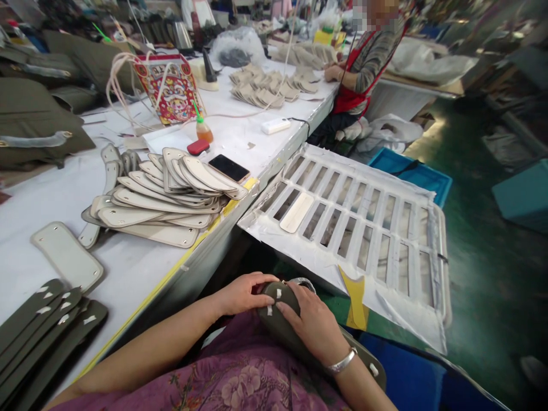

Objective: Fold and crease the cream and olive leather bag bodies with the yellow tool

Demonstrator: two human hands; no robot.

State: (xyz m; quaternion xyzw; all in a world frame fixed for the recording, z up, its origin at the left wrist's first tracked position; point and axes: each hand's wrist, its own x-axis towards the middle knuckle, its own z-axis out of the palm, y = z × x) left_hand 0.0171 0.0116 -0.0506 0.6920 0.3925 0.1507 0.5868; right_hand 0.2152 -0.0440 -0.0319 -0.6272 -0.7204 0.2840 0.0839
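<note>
An olive-green padded panel [276, 327] with rounded ends lies across my lap, with small white tabs stuck on it. My left hand [248, 294] grips its far end, thumb on top and fingers at the edge. From the other side my right hand [319, 325] is closed over the same end, its thumb close to the left one. Part of a clear loop shows just beyond my right fingers. Whatever lies under my fingertips is hidden. Similar dark green panels [51, 325] with white tabs are stacked at the table's lower left.
Pale panels with metal eyelets [158, 197] are heaped on the white table beside a phone [229, 168], a glue bottle [204, 130] and a patterned bag [166, 88]. A slatted white rack [342, 222] stands ahead, holding a yellow piece [356, 299]. A person in a red apron [355, 97] works beyond.
</note>
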